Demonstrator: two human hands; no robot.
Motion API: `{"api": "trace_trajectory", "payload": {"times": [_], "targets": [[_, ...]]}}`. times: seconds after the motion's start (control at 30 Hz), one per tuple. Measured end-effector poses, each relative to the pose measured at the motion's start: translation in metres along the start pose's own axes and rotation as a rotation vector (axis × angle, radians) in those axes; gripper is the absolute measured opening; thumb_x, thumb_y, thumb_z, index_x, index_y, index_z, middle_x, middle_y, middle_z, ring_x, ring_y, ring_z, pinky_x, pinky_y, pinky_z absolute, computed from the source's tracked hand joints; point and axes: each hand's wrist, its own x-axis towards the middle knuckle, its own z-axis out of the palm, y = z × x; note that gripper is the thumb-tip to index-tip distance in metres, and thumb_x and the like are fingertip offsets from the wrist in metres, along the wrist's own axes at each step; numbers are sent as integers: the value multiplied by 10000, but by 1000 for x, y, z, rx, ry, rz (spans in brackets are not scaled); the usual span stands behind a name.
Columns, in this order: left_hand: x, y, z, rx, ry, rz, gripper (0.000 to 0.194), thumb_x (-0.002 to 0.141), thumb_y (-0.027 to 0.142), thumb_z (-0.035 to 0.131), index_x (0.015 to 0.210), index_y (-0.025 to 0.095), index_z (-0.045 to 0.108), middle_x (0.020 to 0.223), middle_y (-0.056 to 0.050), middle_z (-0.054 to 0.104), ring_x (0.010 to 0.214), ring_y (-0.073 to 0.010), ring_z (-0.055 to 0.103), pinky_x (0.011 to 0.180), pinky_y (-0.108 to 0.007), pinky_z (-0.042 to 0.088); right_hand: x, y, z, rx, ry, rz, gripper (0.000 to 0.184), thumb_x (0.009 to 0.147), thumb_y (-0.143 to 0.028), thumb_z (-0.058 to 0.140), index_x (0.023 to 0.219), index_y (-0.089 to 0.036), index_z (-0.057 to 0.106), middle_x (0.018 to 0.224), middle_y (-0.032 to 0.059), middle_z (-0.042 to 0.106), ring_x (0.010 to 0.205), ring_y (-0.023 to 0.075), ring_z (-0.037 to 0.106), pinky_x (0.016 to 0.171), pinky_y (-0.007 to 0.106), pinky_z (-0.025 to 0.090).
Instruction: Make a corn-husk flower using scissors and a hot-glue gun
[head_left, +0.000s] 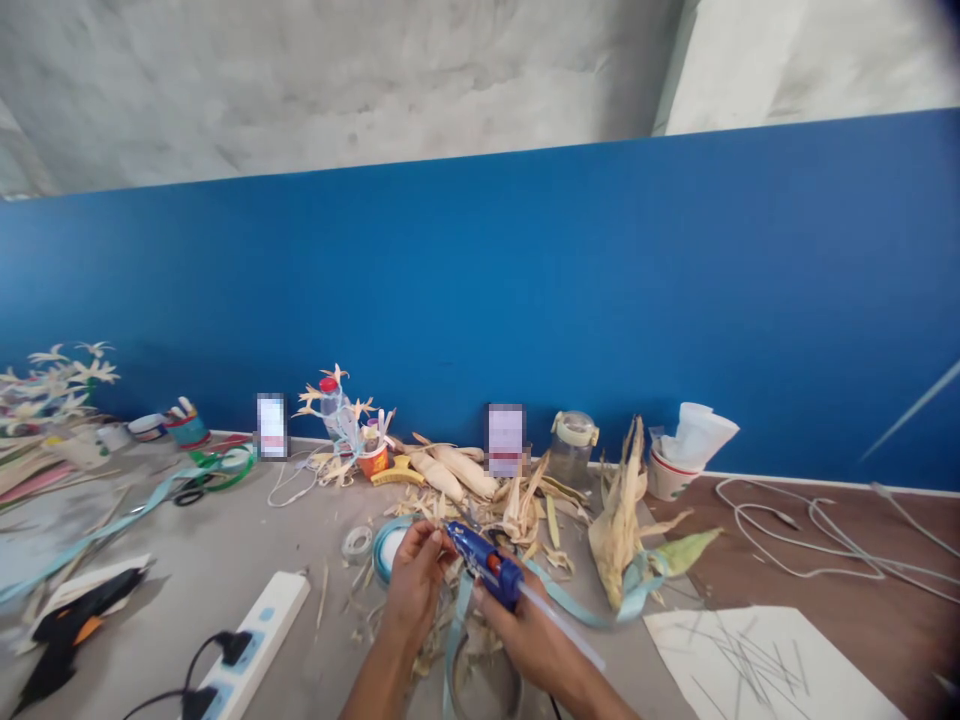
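Observation:
My right hand (pixel 517 625) is wrapped round a blue hot glue gun (pixel 486 562), with a clear glue stick (pixel 562 628) jutting from its back end. The nozzle points left at the fingertips of my left hand (pixel 420 570). Those fingers are pinched together, and whatever they hold is too small to make out. Just behind my left hand lies a roll of light blue ribbon (pixel 384 548). A strip of blue ribbon (pixel 454 640) runs down between my wrists. Dried corn husks (pixel 525 512) and scraps are heaped beyond both hands.
A white power strip (pixel 268 620) with black plugs lies at left, near a black glue gun (pixel 82 620). Along the blue partition stand a glass jar (pixel 574 455), a paper cup (pixel 671 475) and a bottle (pixel 331 405). Thin wires lie on a white sheet (pixel 832 675) at right.

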Motion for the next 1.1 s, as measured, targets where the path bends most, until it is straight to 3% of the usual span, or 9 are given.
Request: {"api": "trace_trajectory", "payload": {"times": [0.33,1.1], "targets": [[2,-2,-3,-24,-23,16,231,603,262,739,726,171,567,595,39,609,566,-97,561,596,-234,462,1,-7,-1,-101,38,-27,108,737,-282,557,782,-206,618,731,10,625,680,175,540,651,264,435],[3,-1,-5,-69,-21,15,204,607,217,743,720,169,580,650,30,621,587,-99,568,599,-235,462,-1,-13,-4,-176,-85,30,112,748,-275,515,739,-175,563,675,0,551,649,155,486,640,257,419]]}}
